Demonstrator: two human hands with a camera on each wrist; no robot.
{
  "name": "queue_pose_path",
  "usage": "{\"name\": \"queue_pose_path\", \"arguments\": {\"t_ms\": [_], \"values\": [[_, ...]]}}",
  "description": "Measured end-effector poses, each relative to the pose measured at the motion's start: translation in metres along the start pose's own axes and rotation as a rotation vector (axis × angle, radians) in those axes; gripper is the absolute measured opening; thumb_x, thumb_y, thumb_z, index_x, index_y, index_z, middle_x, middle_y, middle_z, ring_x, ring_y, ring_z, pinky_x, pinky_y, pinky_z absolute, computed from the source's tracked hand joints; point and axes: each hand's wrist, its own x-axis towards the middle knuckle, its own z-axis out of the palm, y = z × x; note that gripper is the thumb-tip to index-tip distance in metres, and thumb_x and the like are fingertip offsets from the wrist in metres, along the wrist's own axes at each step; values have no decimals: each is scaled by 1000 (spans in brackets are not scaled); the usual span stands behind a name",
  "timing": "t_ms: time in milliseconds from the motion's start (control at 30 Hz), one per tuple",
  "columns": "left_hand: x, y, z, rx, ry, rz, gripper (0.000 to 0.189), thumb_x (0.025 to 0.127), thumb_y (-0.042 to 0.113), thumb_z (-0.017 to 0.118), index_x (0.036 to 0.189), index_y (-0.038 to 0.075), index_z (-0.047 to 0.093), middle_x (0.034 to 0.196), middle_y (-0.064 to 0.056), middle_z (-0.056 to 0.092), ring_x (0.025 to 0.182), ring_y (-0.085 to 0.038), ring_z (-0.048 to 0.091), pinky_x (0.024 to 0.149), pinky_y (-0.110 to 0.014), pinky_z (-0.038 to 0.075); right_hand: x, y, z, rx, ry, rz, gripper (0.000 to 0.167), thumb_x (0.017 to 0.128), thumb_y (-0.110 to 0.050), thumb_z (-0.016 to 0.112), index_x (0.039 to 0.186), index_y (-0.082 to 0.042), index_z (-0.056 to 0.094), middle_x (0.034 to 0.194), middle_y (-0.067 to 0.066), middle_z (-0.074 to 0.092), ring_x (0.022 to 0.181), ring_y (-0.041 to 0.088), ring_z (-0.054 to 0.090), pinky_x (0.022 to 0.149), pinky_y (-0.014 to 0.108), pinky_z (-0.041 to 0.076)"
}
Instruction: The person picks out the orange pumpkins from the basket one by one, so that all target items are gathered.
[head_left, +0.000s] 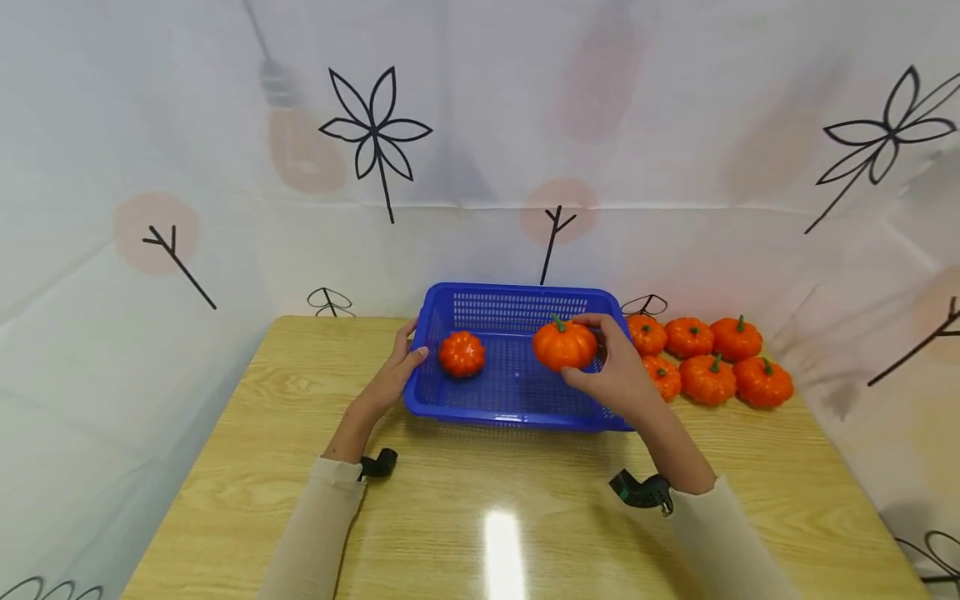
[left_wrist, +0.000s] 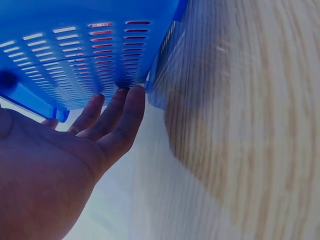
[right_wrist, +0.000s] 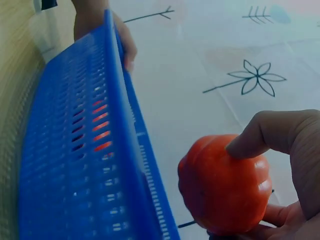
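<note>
A blue plastic basket (head_left: 517,417) with slotted walls stands on the table. My left hand (head_left: 392,375) holds its left end, with the thumb over the rim and the fingers against the outer wall, as the left wrist view shows. Inside the basket, near that end, lies a small orange pumpkin (head_left: 462,354). My right hand (head_left: 618,371) grips another orange pumpkin (head_left: 562,344) with a green stem, thumb on one side and fingers on the other. In the right wrist view this pumpkin (right_wrist: 225,185) is above the rim's level, apart from the basket wall.
Several more orange pumpkins (head_left: 707,380) sit in two rows on the wooden table (head_left: 300,417), right of the basket; the nearest are partly hidden by my right hand. A patterned white cloth (head_left: 465,167) hangs close behind the basket.
</note>
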Motion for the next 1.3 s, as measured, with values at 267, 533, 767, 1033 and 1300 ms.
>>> {"name": "queue_pose_path", "arguments": {"t_ms": [267,533,767,1033,1300], "values": [[-2,0,0,-6,-1,1,66,116,28,39,170,29,2,171,-20,22,153,-47,34,118,-67,35,-23,10,-7,54,27,5,84,87,-2,80,156,-4,33,157,18,43,145,38,43,123,55,35],[-2,1,-1,1,12,3,65,115,27,38,170,28,3,169,-21,25,152,-46,37,118,-66,36,-41,19,-20,-17,41,-50,91,83,0,80,162,-12,34,155,15,38,137,32,44,103,7,36],[-1,-2,0,-6,11,-22,65,116,28,39,170,30,4,170,-20,24,153,-46,35,120,-65,34,-55,28,-37,-127,50,-52,85,81,-2,84,156,-8,44,146,19,32,124,36,48,90,10,43],[0,-1,-1,-5,14,-22,64,116,29,39,170,32,5,168,-19,26,151,-45,37,120,-64,35,-67,37,-56,-156,79,-41,85,79,2,84,153,-1,42,146,23,28,126,37,43,89,2,39],[0,-1,-1,2,11,-7,64,116,28,39,170,29,5,164,-22,30,148,-46,41,116,-64,39,-79,49,-68,-202,105,-45,88,78,2,85,152,1,39,147,23,31,122,27,38,89,2,37]]}}
